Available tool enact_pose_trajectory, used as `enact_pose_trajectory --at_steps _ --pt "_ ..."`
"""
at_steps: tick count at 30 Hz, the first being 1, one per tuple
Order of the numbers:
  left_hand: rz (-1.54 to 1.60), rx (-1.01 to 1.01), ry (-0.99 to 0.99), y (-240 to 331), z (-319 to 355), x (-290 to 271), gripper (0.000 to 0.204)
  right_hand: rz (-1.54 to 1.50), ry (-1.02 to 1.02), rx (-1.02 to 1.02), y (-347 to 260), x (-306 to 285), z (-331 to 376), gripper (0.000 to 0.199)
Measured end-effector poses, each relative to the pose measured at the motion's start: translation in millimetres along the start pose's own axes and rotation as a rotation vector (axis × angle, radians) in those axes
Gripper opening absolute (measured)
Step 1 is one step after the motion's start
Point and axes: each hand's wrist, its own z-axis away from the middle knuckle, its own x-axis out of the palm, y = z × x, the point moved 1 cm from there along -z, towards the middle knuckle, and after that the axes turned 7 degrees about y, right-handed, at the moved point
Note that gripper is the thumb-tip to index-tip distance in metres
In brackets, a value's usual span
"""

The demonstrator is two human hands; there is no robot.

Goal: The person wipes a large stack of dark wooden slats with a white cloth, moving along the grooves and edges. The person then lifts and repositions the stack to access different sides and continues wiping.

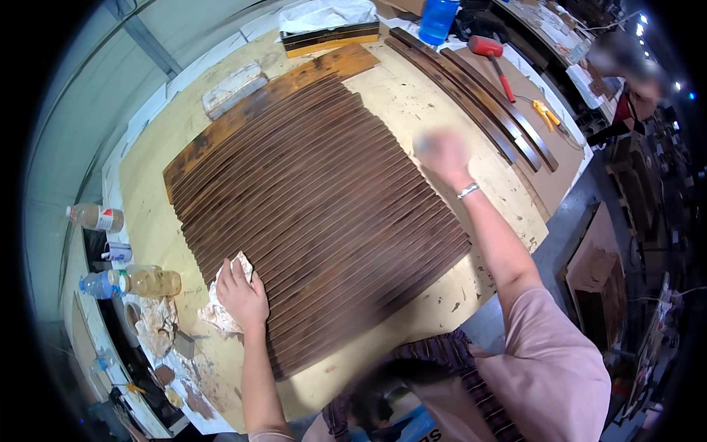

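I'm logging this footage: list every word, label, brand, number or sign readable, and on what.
Clothing, lower edge: large dark letters, partly cut off; I don't copy printed words.
Bottle, far left: label print too small to read.
White-and-blue container below it: marking too small to read.
No other lettering I can make out.

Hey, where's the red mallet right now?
In the head view, the red mallet lies at the upper right, beside the dark wooden strips and near the yellow-handled pliers.

Right of the right hand (444, 156) lies bare tabletop (487, 163), then dark strips (477, 109) obstruct; left of the left hand's cloth (215, 313), a narrow gap ends at bottles (153, 281).
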Motion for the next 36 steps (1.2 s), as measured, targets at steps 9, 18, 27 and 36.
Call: enact_pose_trajectory --at_steps 9,18,27,36 --pt "-0.008 -0.001 0.009 1 -3 1 0.051 0.168 -0.081 -0.054 -26 4 -4 0.013" --pt "-0.025 -0.022 0.006 1 0 -1 0.051 0.202 0.140 -0.209 -29 8 -8 0.016" --pt "-0.025 -0.038 -0.006 -2 2 -3 0.052 0.113 0.159 -0.246 -47 -12 -6 0.015" --pt "-0.009 -0.028 0.014 1 -4 -5 0.051 0.205 0.153 -0.306 -12 10 -16 0.037"
